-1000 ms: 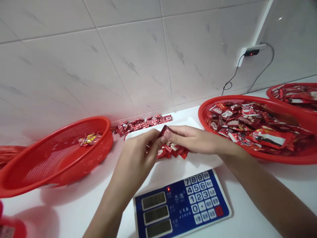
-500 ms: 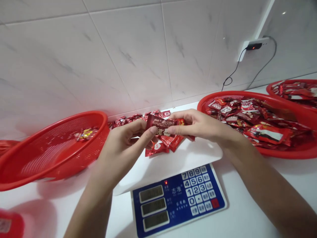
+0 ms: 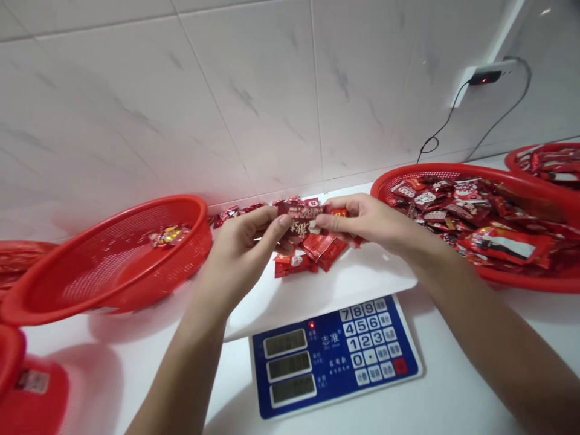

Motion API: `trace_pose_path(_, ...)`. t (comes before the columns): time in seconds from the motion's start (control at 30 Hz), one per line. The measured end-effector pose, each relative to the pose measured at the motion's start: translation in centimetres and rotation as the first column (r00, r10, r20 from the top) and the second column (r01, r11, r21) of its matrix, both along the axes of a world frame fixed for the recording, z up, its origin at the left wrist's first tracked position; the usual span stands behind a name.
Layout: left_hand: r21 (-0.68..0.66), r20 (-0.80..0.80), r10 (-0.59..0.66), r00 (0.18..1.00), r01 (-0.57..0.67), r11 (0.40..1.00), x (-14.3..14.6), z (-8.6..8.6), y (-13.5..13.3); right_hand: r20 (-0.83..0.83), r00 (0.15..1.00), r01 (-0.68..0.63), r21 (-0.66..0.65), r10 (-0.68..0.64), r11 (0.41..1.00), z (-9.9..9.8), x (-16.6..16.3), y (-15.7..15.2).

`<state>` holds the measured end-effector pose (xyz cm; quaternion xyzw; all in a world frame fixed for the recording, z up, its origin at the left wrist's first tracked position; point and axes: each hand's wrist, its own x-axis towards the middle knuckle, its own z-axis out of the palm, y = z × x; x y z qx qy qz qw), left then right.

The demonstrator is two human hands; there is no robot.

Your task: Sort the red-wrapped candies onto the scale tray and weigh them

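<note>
Between my two hands, above the white pan [image 3: 357, 284] of a scale, is a dark maroon candy packet [image 3: 296, 220] with pale lettering. My left hand [image 3: 235, 251] pinches its left end between thumb and fingers. Its right end is in the pinch of my right hand [image 3: 376, 223], with a bright red wrapper [image 3: 339, 212] showing by those fingers; whether that one is also held I cannot tell. Below them lie several red packets [image 3: 324, 249] on the pan. The scale's blue panel [image 3: 335, 362] faces me with number keys and three displays.
To the left, a red basket [image 3: 113, 296] holds a few wrapped candies [image 3: 170, 235]. On the right stands a red basket [image 3: 457, 172] full of packets, with another red basket [image 3: 516, 158] behind it. More maroon packets [image 3: 231, 212] lie near the tiled wall. A plugged-in charger [image 3: 484, 78] trails a cable.
The view has shifted, so the scale and baskets appear farther right. Both hands keep hold of the maroon packet, whose lettered face now shows more. The scale displays look more legible.
</note>
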<state>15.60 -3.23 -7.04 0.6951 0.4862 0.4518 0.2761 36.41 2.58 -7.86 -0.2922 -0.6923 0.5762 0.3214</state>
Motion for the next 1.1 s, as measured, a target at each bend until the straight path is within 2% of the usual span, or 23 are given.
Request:
trace_pose_path(0.1,0.006,0.022,0.028,0.999,-0.028,1.000,0.0,-0.1,0.2,0.000,0.999,0.039,-0.021,-0.039,0.999,-0.4,-0.1,0.4)
trace_pose_path(0.33,0.015,-0.046,-0.021,0.999,0.022,1.000,-0.8,0.0,0.3,0.048,0.998,0.050,0.006,-0.051,0.999,-0.6,-0.2,0.6)
trace_pose_path(0.47,0.133,-0.045,0.051,0.998,-0.045,0.990,-0.7,-0.1,0.2,0.073,0.997,-0.020,-0.042,0.023,0.999,-0.7,-0.1,0.6)
trace_pose_path(0.6,0.312,-0.037,0.162,0.986,-0.142,0.939,-0.2,-0.4,0.0,0.024,0.996,-0.087,-0.134,0.091,0.987,-0.6,-0.1,0.4)
trace_pose_path(0.67,0.399,-0.091,0.206,0.974,-0.154,0.904,-0.1,-0.5,-0.2,-0.032,0.989,-0.146,-0.197,0.142,0.969,-0.4,-0.2,0.3)
trace_pose_path(0.73,0.448,-0.189,0.212,0.959,-0.109,0.887,-0.3,-0.5,-0.2,-0.079,0.984,-0.172,-0.242,0.158,0.955,-0.3,-0.2,0.3)
trace_pose_path(0.83,0.385,-0.227,0.128,0.966,-0.031,0.923,-0.6,-0.6,0.1,-0.088,0.994,-0.089,-0.274,0.068,0.958,0.0,-0.3,0.3)
trace_pose_path(0.97,0.146,0.008,0.064,0.998,-0.064,0.987,-1.1,-0.6,0.7,-0.122,0.992,-0.009,-0.267,-0.025,0.964,0.2,-0.3,0.1)
trace_pose_path(1.1,-0.042,0.149,-0.110,0.983,0.118,0.992,-0.9,-0.5,0.8,-0.160,0.985,0.025,-0.194,-0.057,0.981,0.2,-0.5,-0.4)
